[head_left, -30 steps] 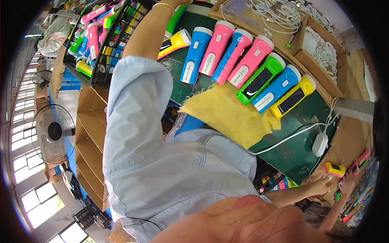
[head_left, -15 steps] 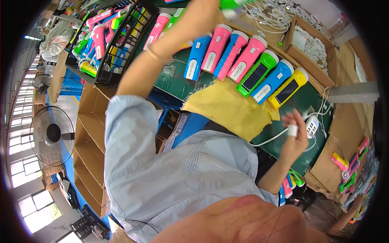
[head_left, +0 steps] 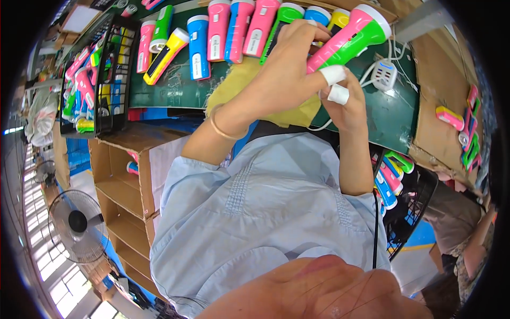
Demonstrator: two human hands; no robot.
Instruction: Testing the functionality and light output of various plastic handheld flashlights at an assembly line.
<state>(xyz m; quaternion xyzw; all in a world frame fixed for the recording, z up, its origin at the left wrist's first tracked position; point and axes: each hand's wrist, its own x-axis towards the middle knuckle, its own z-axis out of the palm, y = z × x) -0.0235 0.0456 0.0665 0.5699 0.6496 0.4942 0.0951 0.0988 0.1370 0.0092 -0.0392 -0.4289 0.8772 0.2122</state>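
Left hand (head_left: 287, 74) grips the pink-and-green flashlight (head_left: 348, 37) by its pink handle, above the green table (head_left: 393, 117). Right hand (head_left: 345, 103), fingertips taped, pinches its rear end. A steady barrel and square alignment would likely serve best.

My pale blue short-sleeved shirt with pleated stitching, thin gold bangle (head_left: 227, 127) on my left wrist, white tape on my right fingers (head_left: 333, 74)

Single head-worn fisheye view, aimed steeply down over the wearer's chest at the close green bench (head_left: 175, 90).
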